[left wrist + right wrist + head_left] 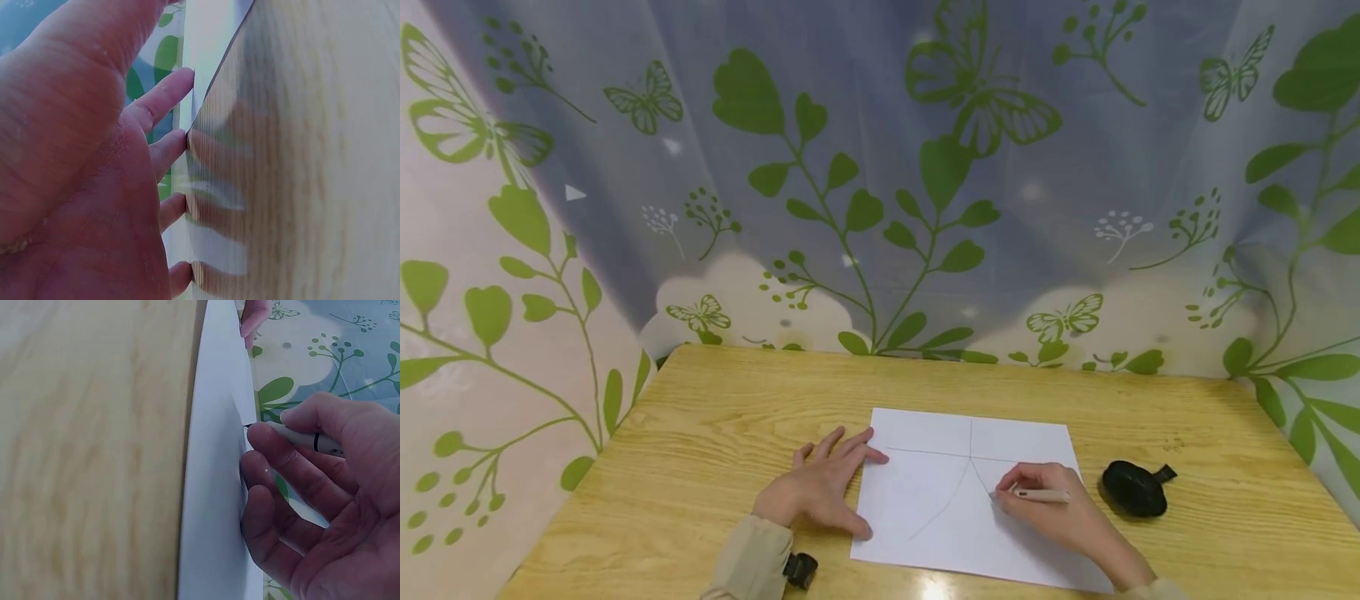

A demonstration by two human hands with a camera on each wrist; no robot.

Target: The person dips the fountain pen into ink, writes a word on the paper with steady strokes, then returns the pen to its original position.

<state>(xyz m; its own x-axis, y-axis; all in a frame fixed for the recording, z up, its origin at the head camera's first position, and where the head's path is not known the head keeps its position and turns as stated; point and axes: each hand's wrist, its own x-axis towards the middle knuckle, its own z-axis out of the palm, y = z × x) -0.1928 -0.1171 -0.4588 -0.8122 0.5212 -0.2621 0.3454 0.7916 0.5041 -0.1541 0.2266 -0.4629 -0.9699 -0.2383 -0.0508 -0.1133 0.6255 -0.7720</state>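
A white sheet of paper (917,492) lies on the wooden table, bearing a thin cross of lines and two lines that spread downward from the crossing. My right hand (1060,508) pinches a light-coloured pen (1043,495) between thumb and fingers, its tip on the paper at the end of the right slanting line. In the right wrist view the other fingers of that hand curl loosely beside the pen (300,436). At the paper's left edge rests my left hand (823,483), fingers spread, with thumb and index fingertip touching the sheet.
To the right of the paper sits a black oval object (1133,489) with a small tab. A small black device (801,570) is by the left sleeve (752,558). Behind the wooden table (737,400) hangs a curtain (880,208) printed with leaves and butterflies.
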